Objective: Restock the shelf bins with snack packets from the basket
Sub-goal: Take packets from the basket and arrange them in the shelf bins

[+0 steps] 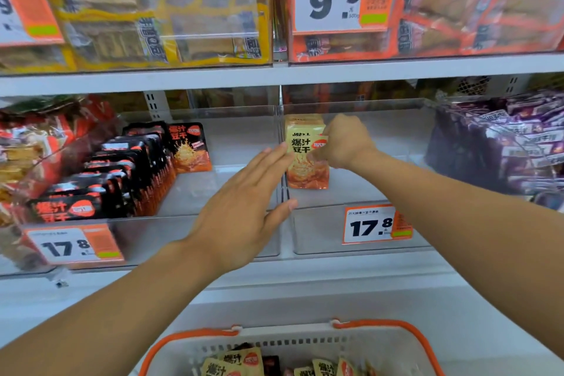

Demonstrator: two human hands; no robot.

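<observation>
Right hand point(345, 142) pinches the upright yellow-and-orange foil snack packets point(306, 152) inside the clear plastic shelf bin point(360, 232) — likely steadying them; left hand point(244, 207), spread flat, hovers just beside.

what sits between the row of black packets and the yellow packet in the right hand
In the head view, a bare stretch of bin floor, then the clear divider wall separates the black packets from the yellow packet gripped by the right hand.

The white shelf point(335, 265) is lined with clear bins point(360, 232) in which snack packets point(306, 159) are stood.
</observation>
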